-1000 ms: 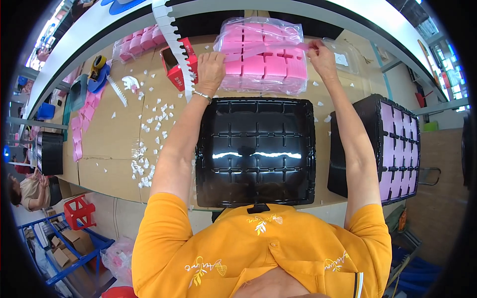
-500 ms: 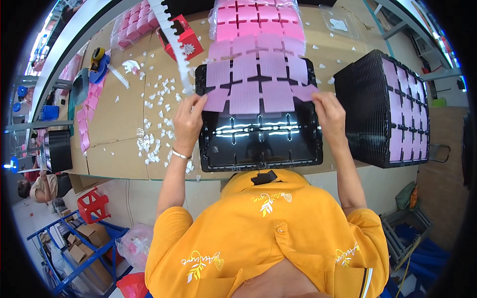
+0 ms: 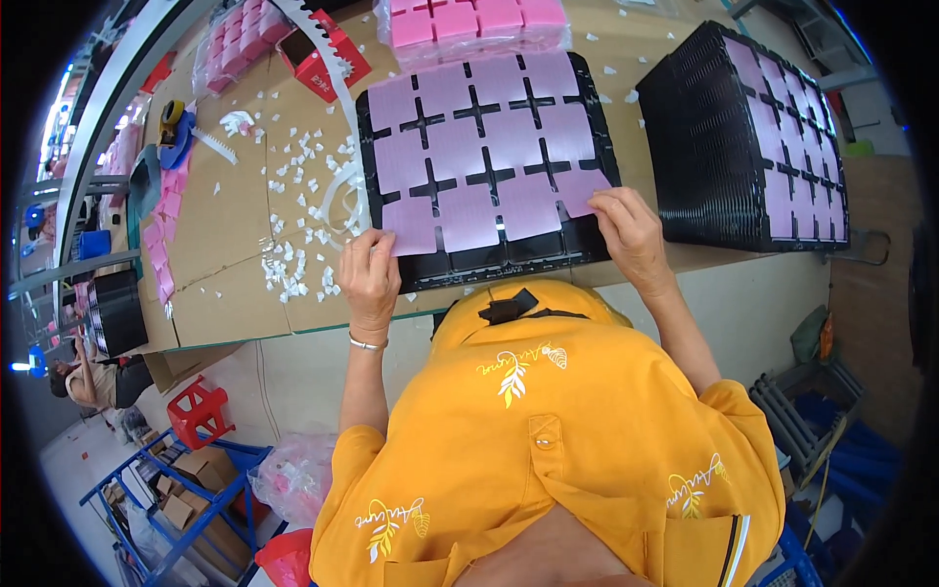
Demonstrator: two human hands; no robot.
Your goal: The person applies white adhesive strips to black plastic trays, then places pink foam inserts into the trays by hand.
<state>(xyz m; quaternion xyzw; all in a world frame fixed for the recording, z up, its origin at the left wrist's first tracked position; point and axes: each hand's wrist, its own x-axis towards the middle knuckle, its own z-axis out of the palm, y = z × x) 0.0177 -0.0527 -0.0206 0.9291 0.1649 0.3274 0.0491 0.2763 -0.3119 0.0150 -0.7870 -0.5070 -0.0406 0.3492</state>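
Observation:
A pink sheet with cross-shaped cutouts lies over a black plastic tray in front of me, and the black shows through the cutouts. My left hand pinches the sheet's near left corner at the tray's left side. At the near right corner, my right hand grips the same sheet between thumb and fingers. The sheet covers most of the tray, leaving the near rim and part of the sides bare.
To the right stands a tall stack of black trays topped with pink sheets. Bright pink sheets in clear plastic lie behind my tray. A red box, white scraps and a tape dispenser are on the left.
The pink sheet has come toward me and down, from hanging over the tray's far half to lying across most of it. Both hands moved nearer with its corners. The view has shifted.

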